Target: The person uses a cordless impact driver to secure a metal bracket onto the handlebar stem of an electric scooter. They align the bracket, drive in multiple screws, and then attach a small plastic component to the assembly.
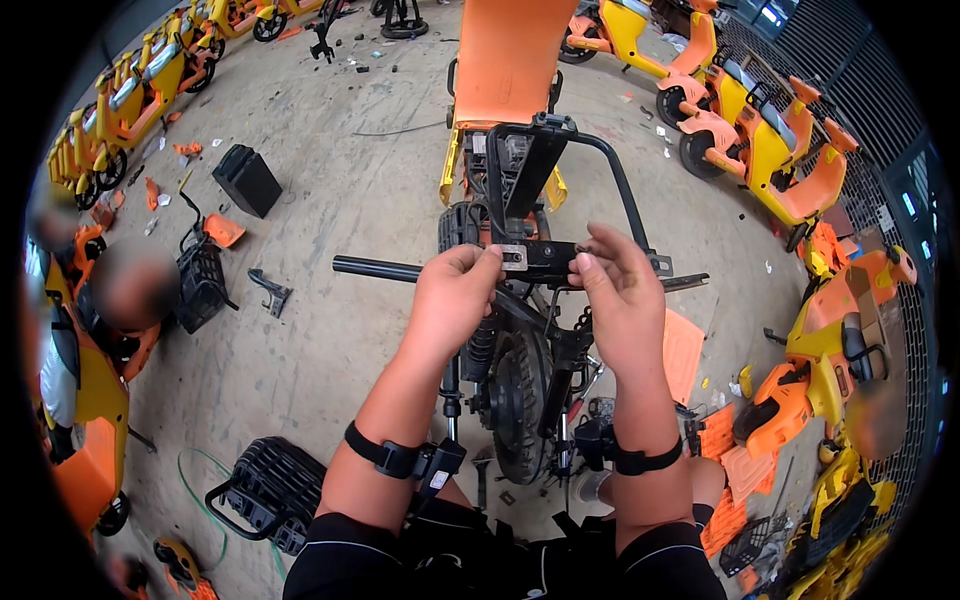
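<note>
In front of me stands a partly stripped scooter with an orange body panel (505, 70), a black tube frame (622, 185) and a rear wheel (517, 410). My left hand (452, 295) pinches a small slotted metal plate (514, 257) between thumb and forefinger, against the left end of a black bracket (550, 258). At that bracket's right end, my right hand (622, 285) is closed with thumb and fingertips together; whatever lies between them is too small to make out. A black tube (375, 267) sticks out to the left, beyond my left hand.
Leftward on the floor are a black box-shaped battery (247, 180), a small black bracket (270, 292) and a black basket (270, 490). Yellow and orange scooters (150, 85) line both sides. Orange panels (683, 355) lie to the right. Several people with blurred heads are around.
</note>
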`<state>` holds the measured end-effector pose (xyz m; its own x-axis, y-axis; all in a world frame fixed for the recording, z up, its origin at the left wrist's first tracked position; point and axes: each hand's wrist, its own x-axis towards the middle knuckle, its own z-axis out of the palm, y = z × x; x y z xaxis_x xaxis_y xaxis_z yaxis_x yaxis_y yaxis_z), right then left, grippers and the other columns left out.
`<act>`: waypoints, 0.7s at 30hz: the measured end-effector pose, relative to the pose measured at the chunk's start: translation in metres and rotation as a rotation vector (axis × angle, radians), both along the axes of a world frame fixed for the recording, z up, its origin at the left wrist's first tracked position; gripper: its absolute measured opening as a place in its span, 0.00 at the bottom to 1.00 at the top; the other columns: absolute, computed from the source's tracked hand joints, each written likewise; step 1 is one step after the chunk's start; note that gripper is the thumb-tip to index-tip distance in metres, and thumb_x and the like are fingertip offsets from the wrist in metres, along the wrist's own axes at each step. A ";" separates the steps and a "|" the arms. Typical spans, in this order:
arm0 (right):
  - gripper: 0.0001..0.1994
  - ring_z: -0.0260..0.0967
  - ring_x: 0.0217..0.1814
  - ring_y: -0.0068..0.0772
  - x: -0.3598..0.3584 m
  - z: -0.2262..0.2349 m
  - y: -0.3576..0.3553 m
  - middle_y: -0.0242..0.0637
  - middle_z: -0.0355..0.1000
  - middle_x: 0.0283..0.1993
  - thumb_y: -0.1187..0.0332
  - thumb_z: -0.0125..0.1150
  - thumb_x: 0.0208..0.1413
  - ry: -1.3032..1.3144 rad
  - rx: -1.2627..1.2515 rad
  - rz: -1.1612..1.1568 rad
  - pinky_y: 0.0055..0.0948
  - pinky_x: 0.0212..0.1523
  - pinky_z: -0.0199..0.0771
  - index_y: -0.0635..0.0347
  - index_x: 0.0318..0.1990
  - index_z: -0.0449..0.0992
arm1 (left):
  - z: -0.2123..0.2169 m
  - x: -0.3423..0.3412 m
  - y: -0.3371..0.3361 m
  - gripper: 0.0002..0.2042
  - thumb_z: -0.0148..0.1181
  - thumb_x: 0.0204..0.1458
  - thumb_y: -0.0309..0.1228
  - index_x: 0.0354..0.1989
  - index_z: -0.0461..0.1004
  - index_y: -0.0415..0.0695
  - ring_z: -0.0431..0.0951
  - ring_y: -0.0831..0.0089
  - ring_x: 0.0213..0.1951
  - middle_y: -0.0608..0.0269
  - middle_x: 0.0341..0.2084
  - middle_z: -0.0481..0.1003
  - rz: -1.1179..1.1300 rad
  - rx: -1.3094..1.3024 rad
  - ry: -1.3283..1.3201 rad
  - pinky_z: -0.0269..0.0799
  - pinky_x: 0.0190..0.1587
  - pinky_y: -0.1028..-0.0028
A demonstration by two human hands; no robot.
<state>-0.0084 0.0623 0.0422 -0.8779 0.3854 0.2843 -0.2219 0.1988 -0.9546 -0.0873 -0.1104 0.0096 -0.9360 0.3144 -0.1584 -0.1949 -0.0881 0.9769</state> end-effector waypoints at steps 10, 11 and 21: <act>0.11 0.77 0.43 0.24 -0.029 0.020 0.010 0.35 0.81 0.42 0.73 0.66 0.63 -0.020 0.622 0.200 0.26 0.47 0.77 0.66 0.50 0.82 | -0.004 -0.003 -0.002 0.19 0.61 0.65 0.40 0.25 0.77 0.38 0.65 0.83 0.18 0.71 0.16 0.70 0.033 -0.102 0.077 0.60 0.22 0.78; 0.11 0.77 0.43 0.24 -0.030 0.018 0.009 0.36 0.81 0.42 0.73 0.66 0.62 -0.058 0.567 0.179 0.26 0.47 0.77 0.66 0.50 0.82 | -0.005 -0.004 -0.002 0.19 0.61 0.65 0.40 0.25 0.77 0.38 0.65 0.83 0.18 0.71 0.16 0.70 0.033 -0.099 0.083 0.60 0.21 0.78; 0.10 0.78 0.43 0.29 -0.035 0.013 0.010 0.38 0.81 0.43 0.74 0.67 0.60 -0.045 0.573 0.177 0.28 0.46 0.77 0.63 0.48 0.84 | -0.003 -0.005 -0.003 0.18 0.63 0.63 0.39 0.24 0.77 0.39 0.64 0.84 0.20 0.73 0.16 0.70 0.017 -0.071 0.029 0.58 0.23 0.76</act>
